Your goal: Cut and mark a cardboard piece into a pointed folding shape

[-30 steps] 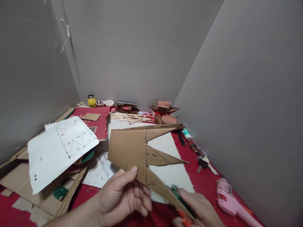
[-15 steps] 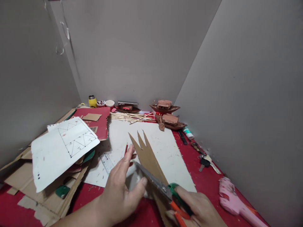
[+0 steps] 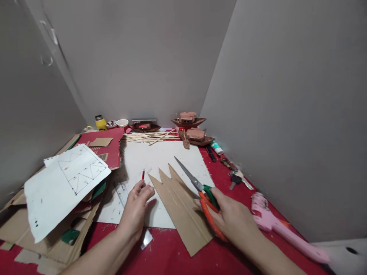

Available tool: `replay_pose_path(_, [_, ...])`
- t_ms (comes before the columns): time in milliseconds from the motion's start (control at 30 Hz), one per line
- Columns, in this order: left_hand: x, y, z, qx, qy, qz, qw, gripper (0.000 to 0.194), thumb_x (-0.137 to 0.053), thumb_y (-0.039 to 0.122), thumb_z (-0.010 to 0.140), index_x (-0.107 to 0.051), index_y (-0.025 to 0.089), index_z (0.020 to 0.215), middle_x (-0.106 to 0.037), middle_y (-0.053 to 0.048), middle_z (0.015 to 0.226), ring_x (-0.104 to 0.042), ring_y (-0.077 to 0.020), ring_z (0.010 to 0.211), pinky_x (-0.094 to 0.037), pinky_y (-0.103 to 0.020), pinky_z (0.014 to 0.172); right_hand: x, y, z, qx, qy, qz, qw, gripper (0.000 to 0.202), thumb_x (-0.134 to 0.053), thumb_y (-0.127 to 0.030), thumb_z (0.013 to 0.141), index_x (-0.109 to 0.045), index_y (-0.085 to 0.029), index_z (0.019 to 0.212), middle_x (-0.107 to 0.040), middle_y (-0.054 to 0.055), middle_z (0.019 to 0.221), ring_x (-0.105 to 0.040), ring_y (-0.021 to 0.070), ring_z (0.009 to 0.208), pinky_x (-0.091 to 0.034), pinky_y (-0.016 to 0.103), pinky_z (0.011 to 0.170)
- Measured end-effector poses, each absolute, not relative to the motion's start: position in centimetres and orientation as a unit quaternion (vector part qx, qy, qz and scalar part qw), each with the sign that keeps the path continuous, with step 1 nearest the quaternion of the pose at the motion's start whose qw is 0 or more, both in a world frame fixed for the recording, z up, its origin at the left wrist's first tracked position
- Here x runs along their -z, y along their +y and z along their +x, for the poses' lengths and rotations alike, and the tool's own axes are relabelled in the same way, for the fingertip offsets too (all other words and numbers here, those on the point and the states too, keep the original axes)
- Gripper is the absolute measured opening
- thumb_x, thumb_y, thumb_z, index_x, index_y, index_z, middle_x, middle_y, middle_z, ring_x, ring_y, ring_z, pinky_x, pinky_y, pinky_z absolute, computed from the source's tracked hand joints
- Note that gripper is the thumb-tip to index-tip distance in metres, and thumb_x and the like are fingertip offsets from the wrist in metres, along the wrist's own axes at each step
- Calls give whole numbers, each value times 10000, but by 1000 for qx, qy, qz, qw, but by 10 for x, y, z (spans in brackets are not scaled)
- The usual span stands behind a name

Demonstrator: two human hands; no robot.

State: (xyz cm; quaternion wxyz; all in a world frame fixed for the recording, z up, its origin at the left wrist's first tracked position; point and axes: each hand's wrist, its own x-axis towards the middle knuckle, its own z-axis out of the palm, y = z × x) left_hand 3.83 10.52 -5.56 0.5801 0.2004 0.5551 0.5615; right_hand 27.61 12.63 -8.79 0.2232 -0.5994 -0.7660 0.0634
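My right hand (image 3: 233,214) grips scissors (image 3: 197,184) with orange and green handles. Their blades look closed and point away to the upper left, over the cardboard's right edge. A brown piece of cardboard (image 3: 179,210) with pointed, zigzag teeth at its far end slants between my hands. Fingertips of my right hand reach its right edge; whether they pinch it I cannot make out. To the left of the cardboard, my left hand (image 3: 136,208) is empty, its fingers loosely bent and thumb apart. Just beyond its fingers a red pencil (image 3: 143,174) lies on the white sheet (image 3: 134,156).
At left, a paper with a zigzag drawing (image 3: 65,187) covers stacked cardboard (image 3: 47,240). Thin wooden sticks (image 3: 143,137) and model boats (image 3: 188,119) line the back. Keys (image 3: 241,179) and a pink glue gun (image 3: 275,223) lie at right. A ruler (image 3: 122,193) is partly hidden by my left hand.
The scissors have moved up and away, and their blades no longer lie across the cardboard's left side. The cardboard has come nearer and lower. My left hand has drawn back left. The view has shifted right.
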Motion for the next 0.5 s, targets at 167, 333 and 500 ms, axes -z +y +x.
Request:
replay_pose_path(167, [59,104,44,-527,529,228,625,494,-815,245,707,-566,132,1118,-693,-80,915,-664,-160,773,-538,-247,620,83,123,265,-159,-779,-555,246,219,-521,-429,889,-487,-248,770,-628,0,632,-586,185,538,-363,255,487])
replay_pose_path(333, [69,107,49,-466,497,354,641,391,-811,396,690,-675,107,916,-676,-26,633,-532,-100,431,-391,-196,404,82,117,259,-282,-766,-513,265,246,-587,-435,844,-475,-234,757,-586,-24,669,-529,154,598,-397,238,531])
replay_pose_path(500, [42,106,31,-514,479,354,617,360,-809,357,695,-711,133,959,-765,-77,828,-689,-187,650,-538,-297,669,82,113,270,-334,-771,-458,291,272,-558,-394,881,-385,-241,738,-472,-59,645,-426,125,585,-374,224,538])
